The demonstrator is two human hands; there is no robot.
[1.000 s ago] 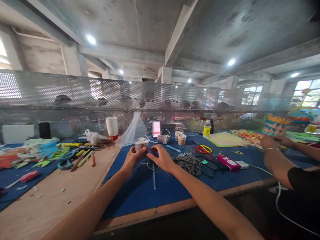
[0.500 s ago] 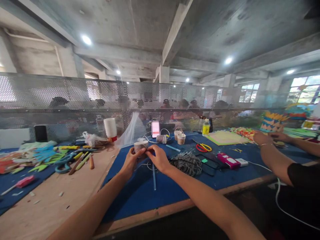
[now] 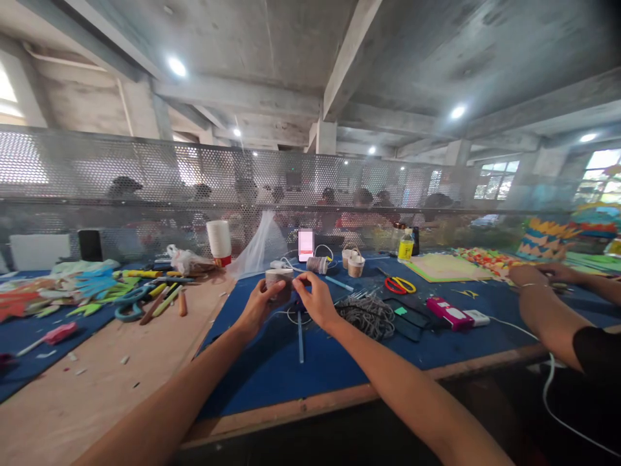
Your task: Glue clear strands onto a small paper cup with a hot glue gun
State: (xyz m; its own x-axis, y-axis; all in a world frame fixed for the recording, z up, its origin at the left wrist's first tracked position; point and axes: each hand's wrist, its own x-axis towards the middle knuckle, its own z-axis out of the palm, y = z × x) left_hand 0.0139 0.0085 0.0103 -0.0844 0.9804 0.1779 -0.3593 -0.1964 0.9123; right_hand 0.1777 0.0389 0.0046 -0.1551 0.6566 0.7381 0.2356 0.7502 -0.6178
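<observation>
My left hand [image 3: 258, 309] is closed around a small paper cup [image 3: 279, 277], held upright above the blue mat, its side wrapped in greyish cord. At the cup's right side, my right hand [image 3: 316, 301] pinches thumb and fingers together; what lies between the fingertips is too small to make out. A translucent glue stick [image 3: 301, 343] lies below the hands. Right of them is a loose heap of grey cord [image 3: 369, 316]. Behind, a cord-wrapped cup [image 3: 317, 265] lies on its side, and small handled cups [image 3: 356, 265] stand nearby.
A lit phone [image 3: 305, 247] stands at the back. Red-and-yellow scissors [image 3: 400, 285], a magenta box [image 3: 449, 314] and a yellow-labelled bottle [image 3: 405, 246] are to the right, near a co-worker's arms [image 3: 543, 310]. Stacked paper cups [image 3: 218, 241], tools and blue-handled scissors [image 3: 130, 304] lie left.
The view has shifted slightly, so the scene sits a little further right. My right fingertips have come up along the cup's right side; the left hand keeps its hold.
</observation>
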